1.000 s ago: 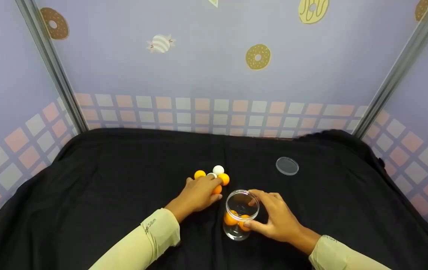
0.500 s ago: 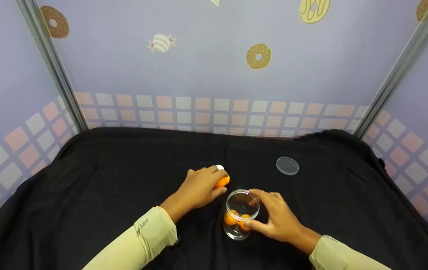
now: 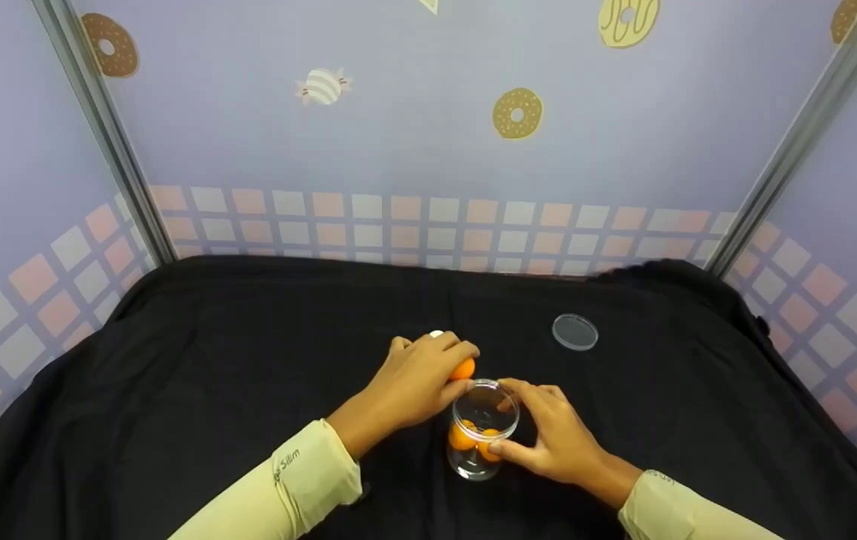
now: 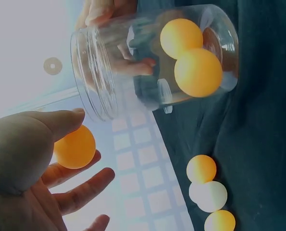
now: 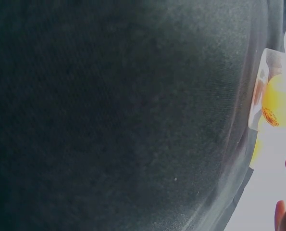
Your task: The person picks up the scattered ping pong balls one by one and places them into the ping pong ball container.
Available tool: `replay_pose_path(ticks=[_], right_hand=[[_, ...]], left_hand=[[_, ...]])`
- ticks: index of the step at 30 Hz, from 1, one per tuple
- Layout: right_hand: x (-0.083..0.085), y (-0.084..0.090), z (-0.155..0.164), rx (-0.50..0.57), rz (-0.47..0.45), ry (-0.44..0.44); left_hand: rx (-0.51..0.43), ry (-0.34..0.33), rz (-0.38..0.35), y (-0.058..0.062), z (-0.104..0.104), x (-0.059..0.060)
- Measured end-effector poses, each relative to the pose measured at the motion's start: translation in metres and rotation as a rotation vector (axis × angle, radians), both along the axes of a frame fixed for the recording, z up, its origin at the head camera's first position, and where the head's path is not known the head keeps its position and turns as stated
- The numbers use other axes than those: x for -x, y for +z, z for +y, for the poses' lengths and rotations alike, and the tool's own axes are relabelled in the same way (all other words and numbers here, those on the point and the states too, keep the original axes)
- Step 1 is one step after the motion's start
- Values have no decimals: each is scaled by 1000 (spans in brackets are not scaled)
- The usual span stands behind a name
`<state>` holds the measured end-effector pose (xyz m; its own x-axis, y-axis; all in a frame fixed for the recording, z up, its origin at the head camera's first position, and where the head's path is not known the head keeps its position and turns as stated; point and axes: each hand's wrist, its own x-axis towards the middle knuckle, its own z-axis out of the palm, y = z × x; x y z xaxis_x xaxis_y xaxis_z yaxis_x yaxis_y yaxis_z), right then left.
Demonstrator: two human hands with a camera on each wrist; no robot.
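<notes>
My left hand [image 3: 419, 381] pinches an orange ping-pong ball [image 3: 462, 369] between thumb and fingers, right beside the rim of a clear jar [image 3: 475, 471]. In the left wrist view, the pinched ball sits under the thumb while the other fingers spread out. My right hand [image 3: 559, 439] grips the jar near its top, thumb in front and fingers behind. The jar stands upright without a lid. Two orange balls [image 4: 199, 73] lie at its bottom. Behind my left hand a white ball [image 3: 436, 334] peeks out; the rest of that group is hidden in the head view.
A round clear lid [image 3: 575, 332] lies on the black cloth [image 3: 271, 322] at the back right. The left wrist view shows the loose group: an orange ball [image 4: 201, 168], white balls [image 4: 212, 196] and another orange one [image 4: 220, 223]. Patterned walls [image 3: 413, 135] enclose the table.
From among the loose balls, my left hand has picked up an orange ping-pong ball and brought it right toward the jar's rim. My right hand and the jar have stayed put.
</notes>
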<state>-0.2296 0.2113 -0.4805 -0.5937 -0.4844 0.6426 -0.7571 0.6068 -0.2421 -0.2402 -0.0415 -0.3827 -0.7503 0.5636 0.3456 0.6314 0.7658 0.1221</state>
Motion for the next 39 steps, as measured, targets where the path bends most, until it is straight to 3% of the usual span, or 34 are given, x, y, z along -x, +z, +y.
replay_pose_path(ticks=[7,23,39], right_hand=[[0,-1,1,-1,-12,-5],[0,1,1,-5,-36,11],[0,0,0,-1,-1,22]], left_hand=[[9,-42,-30,-3,6,-5],[62,-63,-37,-10,15,-13],[71,-85,48,-10,22,-26]])
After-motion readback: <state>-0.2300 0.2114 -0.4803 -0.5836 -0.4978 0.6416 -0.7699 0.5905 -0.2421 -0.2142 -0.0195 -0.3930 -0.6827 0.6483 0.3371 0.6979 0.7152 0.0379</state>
